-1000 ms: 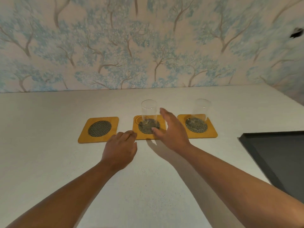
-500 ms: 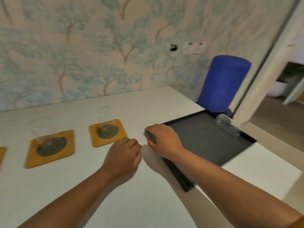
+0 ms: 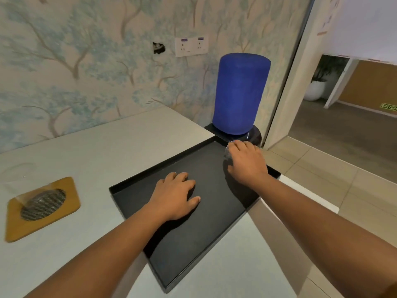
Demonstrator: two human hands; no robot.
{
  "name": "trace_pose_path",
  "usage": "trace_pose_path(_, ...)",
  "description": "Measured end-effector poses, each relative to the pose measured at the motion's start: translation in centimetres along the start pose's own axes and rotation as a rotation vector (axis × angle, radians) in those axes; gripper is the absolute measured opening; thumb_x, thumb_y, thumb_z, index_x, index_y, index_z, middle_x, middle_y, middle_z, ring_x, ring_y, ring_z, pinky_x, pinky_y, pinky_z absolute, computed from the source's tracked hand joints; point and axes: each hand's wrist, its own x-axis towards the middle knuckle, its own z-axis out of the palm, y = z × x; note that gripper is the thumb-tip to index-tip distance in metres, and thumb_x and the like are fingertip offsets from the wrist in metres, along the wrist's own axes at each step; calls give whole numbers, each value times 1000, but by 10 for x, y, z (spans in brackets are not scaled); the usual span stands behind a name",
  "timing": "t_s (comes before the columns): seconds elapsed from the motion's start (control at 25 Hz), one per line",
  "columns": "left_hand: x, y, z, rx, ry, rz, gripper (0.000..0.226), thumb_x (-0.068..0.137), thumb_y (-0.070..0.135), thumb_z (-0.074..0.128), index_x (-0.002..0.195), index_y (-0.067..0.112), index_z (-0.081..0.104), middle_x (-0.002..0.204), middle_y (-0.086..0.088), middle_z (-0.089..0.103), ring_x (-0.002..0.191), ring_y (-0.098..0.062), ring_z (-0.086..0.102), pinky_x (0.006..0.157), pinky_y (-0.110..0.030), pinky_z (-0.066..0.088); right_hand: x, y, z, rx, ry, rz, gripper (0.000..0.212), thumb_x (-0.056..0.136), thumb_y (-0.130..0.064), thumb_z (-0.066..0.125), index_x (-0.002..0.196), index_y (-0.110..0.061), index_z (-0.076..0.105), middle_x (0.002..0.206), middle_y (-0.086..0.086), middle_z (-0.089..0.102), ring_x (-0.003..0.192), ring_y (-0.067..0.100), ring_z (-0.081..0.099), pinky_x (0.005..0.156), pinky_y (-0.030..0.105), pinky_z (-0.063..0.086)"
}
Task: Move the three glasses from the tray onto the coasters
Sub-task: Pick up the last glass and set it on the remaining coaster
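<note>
Right hand point(image 3: 247, 162) curled over clear glass point(image 3: 228, 152) at far right corner of matte black rectangular tray point(image 3: 193, 244); grip closure unclear. Left hand point(image 3: 176, 195) flat, fingers loosely apart, on tray's bare centre. 1 glass on square mustard coaster point(image 3: 12, 229), left.

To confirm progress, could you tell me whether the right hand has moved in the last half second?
Yes: the right hand moved from the black tray's near-left rim to its far corner.

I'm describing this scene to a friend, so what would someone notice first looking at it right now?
The tall blue cylinder stands out most, upright against the tree-patterned wall just past the far corner of the black tray. Next, the right hand closes over a clear glass at that far corner, while the left hand rests flat on the tray. At left, another glass sits on a yellow coaster.
</note>
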Motion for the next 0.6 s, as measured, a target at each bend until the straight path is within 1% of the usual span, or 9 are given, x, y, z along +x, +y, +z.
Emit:
trace_pose_path(0.08,12,7,2,-20,-13,-25,57,94,63,43,138,28,50,155,-2,39,144,-32,29,109,-51,35,15,18,8,-58,-17,24,66,80,-34,73,139,-15,51,136,8,59,123,31,55,104,48,45)
trace_pose_path(0.16,18,10,5,-43,-11,-57,57,94,63,42,139,29,49,153,-2,40,143,-32,31,107,-51,37,27,29,15,-73,-39,66,70,78,-41,74,139,-15,51,132,9,62,121,32,57,104,48,45)
trace_pose_path(0.28,20,11,10,-59,5,-90,59,94,66,39,141,31,47,152,0,42,140,-30,37,105,-51,39,38,37,28,-75,-82,122,68,76,-47,73,132,-14,54,125,10,66,114,32,61,98,47,48)
trace_pose_path(0.44,20,6,17,-44,30,-95,65,92,72,34,145,36,42,157,2,38,143,-27,35,108,-52,38,44,41,36,-43,-152,175,62,74,-49,76,122,-14,57,112,9,69,102,30,65,90,46,53)
trace_pose_path(0.6,19,5,20,-46,41,-98,66,92,73,34,146,36,41,158,2,37,143,-26,33,109,-51,37,43,39,36,1,-148,170,59,74,-46,78,121,-16,57,107,7,69,95,27,65,84,44,56)
